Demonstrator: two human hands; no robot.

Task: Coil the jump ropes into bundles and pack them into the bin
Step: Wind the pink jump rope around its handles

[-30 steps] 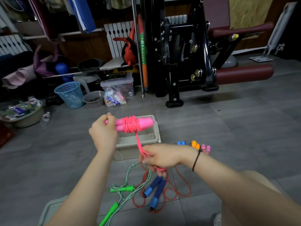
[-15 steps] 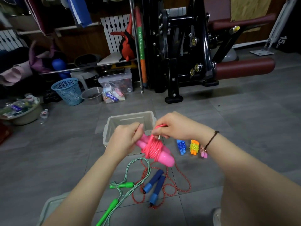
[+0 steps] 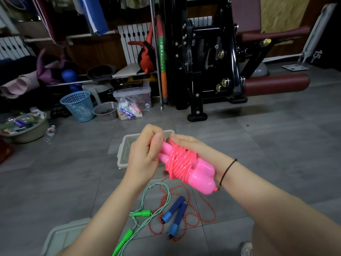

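Pink jump rope (image 3: 181, 163) is wound tight round its paired handles and held in the air just above the bin (image 3: 121, 154). Looks like the tie-off step: the loose end needs tucking under the coils, then it's a short drop into the bin. The long axis runs diagonally, fat ends down-right toward the person, narrow ends up-left. Left hand (image 3: 145, 156) is curled round the narrow ends. Right hand (image 3: 191, 145) cradles the far side; whether it pinches cord, I can't tell. Green rope (image 3: 140, 213) and blue-handled rope (image 3: 175, 213) lie loose on the floor below.
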